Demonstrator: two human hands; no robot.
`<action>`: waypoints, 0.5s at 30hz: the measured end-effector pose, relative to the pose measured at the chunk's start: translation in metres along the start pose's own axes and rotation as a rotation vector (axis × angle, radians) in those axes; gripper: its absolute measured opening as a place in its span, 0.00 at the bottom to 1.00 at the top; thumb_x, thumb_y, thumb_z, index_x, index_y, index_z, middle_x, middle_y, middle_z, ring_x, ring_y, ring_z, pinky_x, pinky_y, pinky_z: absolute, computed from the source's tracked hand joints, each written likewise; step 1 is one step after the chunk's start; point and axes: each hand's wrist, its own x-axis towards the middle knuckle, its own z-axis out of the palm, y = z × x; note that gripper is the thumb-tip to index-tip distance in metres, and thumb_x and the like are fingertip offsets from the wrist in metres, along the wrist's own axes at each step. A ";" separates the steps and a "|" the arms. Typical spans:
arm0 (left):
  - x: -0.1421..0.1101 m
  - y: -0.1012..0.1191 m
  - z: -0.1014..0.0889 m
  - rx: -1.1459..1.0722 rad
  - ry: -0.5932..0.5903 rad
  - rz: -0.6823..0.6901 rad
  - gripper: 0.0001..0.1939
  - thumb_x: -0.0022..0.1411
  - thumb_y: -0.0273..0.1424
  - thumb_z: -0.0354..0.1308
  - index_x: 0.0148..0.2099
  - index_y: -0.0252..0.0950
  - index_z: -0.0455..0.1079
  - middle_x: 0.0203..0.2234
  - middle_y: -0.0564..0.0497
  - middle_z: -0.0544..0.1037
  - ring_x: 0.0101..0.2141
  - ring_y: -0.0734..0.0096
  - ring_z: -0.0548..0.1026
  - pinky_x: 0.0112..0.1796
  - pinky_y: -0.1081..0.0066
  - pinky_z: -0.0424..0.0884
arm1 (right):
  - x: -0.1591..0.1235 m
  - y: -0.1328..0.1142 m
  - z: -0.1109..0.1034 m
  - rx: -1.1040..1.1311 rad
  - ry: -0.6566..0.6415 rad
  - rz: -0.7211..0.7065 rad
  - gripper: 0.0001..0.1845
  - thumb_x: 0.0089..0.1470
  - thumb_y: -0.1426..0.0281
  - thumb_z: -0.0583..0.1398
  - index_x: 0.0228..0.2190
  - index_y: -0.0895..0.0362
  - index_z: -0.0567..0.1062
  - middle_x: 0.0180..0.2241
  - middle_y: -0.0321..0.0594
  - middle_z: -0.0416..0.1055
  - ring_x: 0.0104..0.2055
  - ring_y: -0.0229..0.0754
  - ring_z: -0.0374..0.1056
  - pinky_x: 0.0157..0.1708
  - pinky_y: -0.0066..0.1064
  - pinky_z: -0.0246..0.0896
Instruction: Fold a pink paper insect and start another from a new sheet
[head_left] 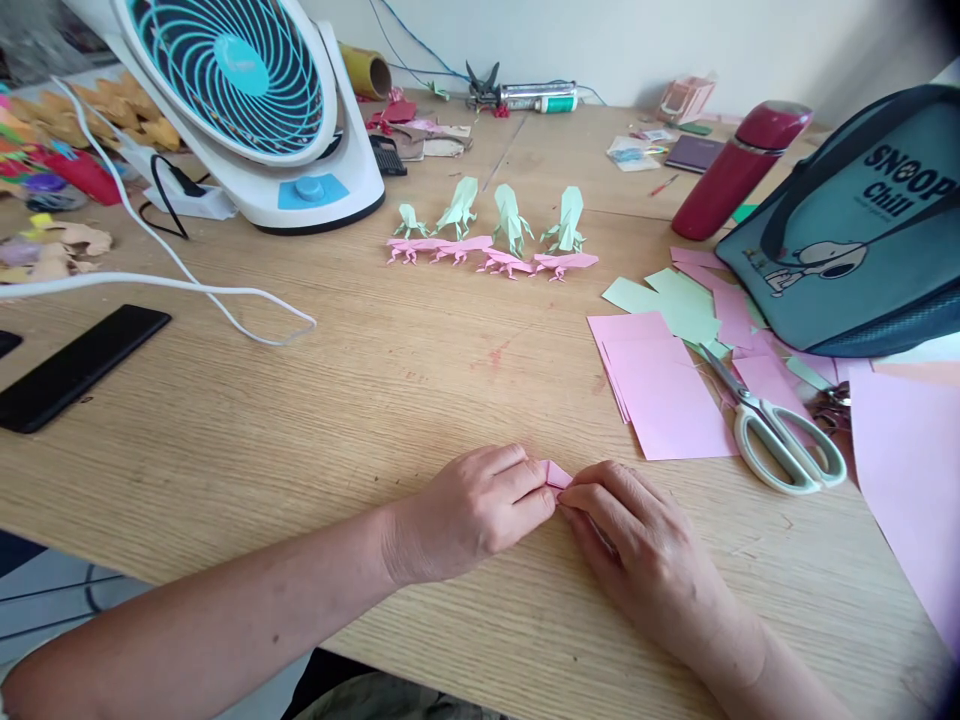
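Between my two hands is a small folded piece of pink paper [556,474], mostly covered by fingers. My left hand [484,500] is closed on its left end. The thumb and fingertips of my right hand [637,535] pinch its right end. Both hands stay low over the wooden table, their fingertips almost meeting. Farther back stand several pale green origami figures [510,215], with a row of pink origami figures [504,262] in front of them. To the right of my hands lies a stack of pink paper sheets [667,390].
White-handled scissors [780,430] lie beside the paper, near green paper pieces [679,305]. A red flask [742,170] and a teal Snoopy bag [855,230] stand at the right. At the left are a white fan [330,190], a looping white cable [217,290] and a black phone [82,365].
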 end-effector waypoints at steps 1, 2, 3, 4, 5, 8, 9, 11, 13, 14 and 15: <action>0.000 0.000 0.000 -0.007 0.001 -0.002 0.08 0.69 0.24 0.52 0.44 0.33 0.72 0.43 0.49 0.79 0.40 0.72 0.75 0.42 0.71 0.75 | 0.001 0.000 0.000 -0.002 0.001 -0.013 0.08 0.63 0.77 0.54 0.33 0.57 0.72 0.32 0.43 0.70 0.33 0.42 0.66 0.33 0.33 0.63; 0.000 0.000 0.000 -0.014 0.003 -0.006 0.08 0.69 0.24 0.52 0.45 0.33 0.72 0.44 0.50 0.79 0.40 0.72 0.75 0.42 0.72 0.75 | 0.001 0.000 -0.001 -0.007 0.002 -0.024 0.07 0.63 0.77 0.55 0.34 0.57 0.72 0.31 0.43 0.70 0.33 0.42 0.66 0.33 0.33 0.63; 0.000 0.000 0.000 -0.023 0.006 -0.008 0.08 0.69 0.24 0.52 0.46 0.33 0.72 0.44 0.50 0.79 0.40 0.73 0.75 0.42 0.72 0.75 | 0.002 0.000 -0.001 -0.014 0.004 -0.031 0.07 0.62 0.77 0.55 0.35 0.57 0.72 0.31 0.43 0.70 0.33 0.42 0.66 0.33 0.34 0.63; 0.000 0.000 0.001 -0.033 0.008 -0.007 0.08 0.68 0.24 0.53 0.46 0.33 0.72 0.44 0.50 0.80 0.41 0.73 0.75 0.42 0.72 0.75 | 0.002 0.000 -0.001 -0.022 0.008 -0.035 0.07 0.62 0.77 0.55 0.35 0.58 0.73 0.31 0.43 0.69 0.33 0.42 0.66 0.33 0.34 0.63; 0.000 0.000 0.001 -0.044 0.014 -0.006 0.08 0.68 0.24 0.53 0.46 0.33 0.72 0.43 0.50 0.80 0.41 0.73 0.75 0.43 0.72 0.75 | 0.002 -0.001 -0.001 -0.027 0.009 -0.038 0.07 0.62 0.77 0.55 0.36 0.58 0.73 0.31 0.42 0.69 0.33 0.42 0.66 0.33 0.34 0.63; 0.000 0.000 0.003 -0.075 0.027 -0.013 0.07 0.67 0.24 0.54 0.45 0.33 0.72 0.43 0.49 0.79 0.41 0.72 0.75 0.43 0.71 0.75 | 0.002 -0.001 -0.002 -0.027 0.004 -0.036 0.08 0.63 0.77 0.55 0.34 0.58 0.73 0.30 0.42 0.69 0.32 0.41 0.66 0.32 0.33 0.62; 0.000 0.000 0.004 -0.086 0.027 -0.024 0.07 0.67 0.24 0.54 0.45 0.33 0.72 0.42 0.49 0.79 0.41 0.72 0.75 0.43 0.71 0.75 | 0.002 -0.001 -0.001 -0.024 0.001 -0.034 0.09 0.63 0.76 0.55 0.33 0.57 0.74 0.30 0.42 0.69 0.32 0.41 0.66 0.32 0.33 0.62; 0.000 0.001 0.006 -0.111 0.026 -0.057 0.07 0.67 0.23 0.54 0.46 0.34 0.72 0.41 0.49 0.79 0.40 0.71 0.75 0.43 0.70 0.75 | 0.002 0.000 -0.001 -0.013 -0.004 -0.029 0.10 0.63 0.76 0.54 0.32 0.57 0.74 0.31 0.42 0.69 0.32 0.41 0.66 0.32 0.33 0.63; 0.000 0.002 0.006 -0.151 0.017 -0.090 0.08 0.67 0.23 0.54 0.46 0.33 0.72 0.40 0.49 0.79 0.40 0.71 0.75 0.43 0.70 0.75 | 0.002 0.000 -0.001 0.002 -0.004 -0.022 0.11 0.63 0.76 0.54 0.30 0.57 0.73 0.31 0.43 0.69 0.33 0.41 0.66 0.32 0.33 0.63; 0.001 0.003 0.006 -0.174 0.006 -0.106 0.08 0.67 0.23 0.53 0.46 0.33 0.71 0.40 0.48 0.78 0.41 0.71 0.76 0.44 0.70 0.75 | 0.002 0.000 -0.001 0.009 -0.003 -0.019 0.12 0.63 0.76 0.54 0.30 0.57 0.73 0.31 0.43 0.69 0.33 0.41 0.66 0.32 0.33 0.63; 0.001 0.003 0.005 -0.197 -0.011 -0.123 0.08 0.68 0.23 0.53 0.47 0.33 0.71 0.40 0.48 0.78 0.41 0.71 0.76 0.44 0.70 0.75 | 0.002 0.000 -0.001 0.014 -0.002 -0.017 0.12 0.64 0.76 0.54 0.30 0.57 0.73 0.31 0.43 0.69 0.33 0.41 0.66 0.32 0.33 0.64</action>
